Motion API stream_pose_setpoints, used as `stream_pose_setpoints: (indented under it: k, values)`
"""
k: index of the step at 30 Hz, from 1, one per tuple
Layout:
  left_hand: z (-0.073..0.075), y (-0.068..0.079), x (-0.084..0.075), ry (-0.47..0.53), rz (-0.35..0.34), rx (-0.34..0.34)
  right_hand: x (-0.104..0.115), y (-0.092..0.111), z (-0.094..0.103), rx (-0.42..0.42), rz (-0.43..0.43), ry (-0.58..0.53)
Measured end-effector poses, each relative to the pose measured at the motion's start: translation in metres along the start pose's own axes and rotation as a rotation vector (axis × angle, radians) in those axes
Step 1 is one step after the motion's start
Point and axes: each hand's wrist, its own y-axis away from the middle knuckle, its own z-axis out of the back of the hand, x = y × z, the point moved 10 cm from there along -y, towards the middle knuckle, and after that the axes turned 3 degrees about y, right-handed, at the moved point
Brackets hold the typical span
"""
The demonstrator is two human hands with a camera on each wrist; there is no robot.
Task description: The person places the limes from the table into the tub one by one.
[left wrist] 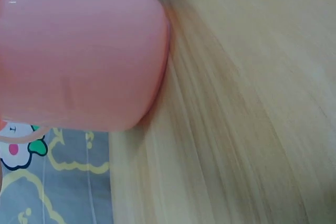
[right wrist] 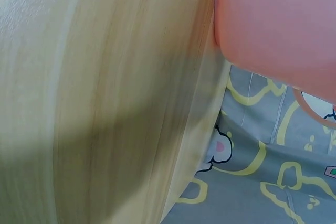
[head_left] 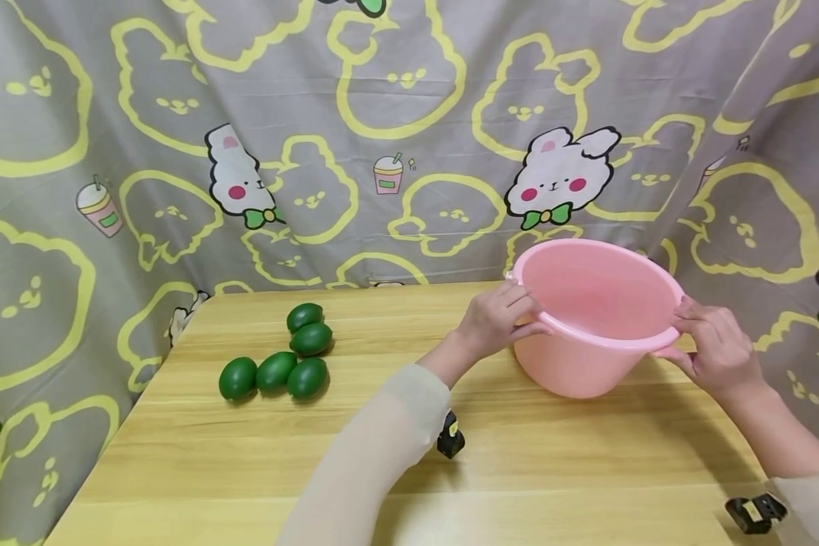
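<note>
Lying left of the bucket are five green fruits.

Pink bucket looks like smooth plastic, kinda glossy round the rim. Tabletop is wood-grained with a soft sheen, green fruits are smooth and slightly shiny, curtain is matt, creased cloth, sleeves matt fabric too.

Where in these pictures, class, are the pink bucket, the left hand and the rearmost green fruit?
Pink bucket (head_left: 576, 368): head view, outer wall below the rim.
Left hand (head_left: 497, 318): head view, back of the hand.
Rearmost green fruit (head_left: 304, 316): head view, middle of its visible skin.
</note>
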Motion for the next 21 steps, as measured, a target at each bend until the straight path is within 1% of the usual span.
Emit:
stream_pose_setpoints:
  k: [5,12,16,21]
  values:
    - [0.005,0.004,0.000,0.010,-0.003,-0.042,0.003,-0.001,-0.002,-0.016,-0.002,-0.003]
    - [0.013,0.010,-0.001,-0.022,-0.001,-0.060,0.017,-0.013,-0.006,-0.012,-0.007,-0.010]
    - [0.018,0.013,-0.001,-0.037,0.002,-0.067,0.018,-0.012,-0.007,-0.023,-0.016,-0.021]
    - [0.023,0.016,0.000,-0.042,0.008,-0.069,0.017,-0.008,-0.011,-0.017,-0.019,-0.033]
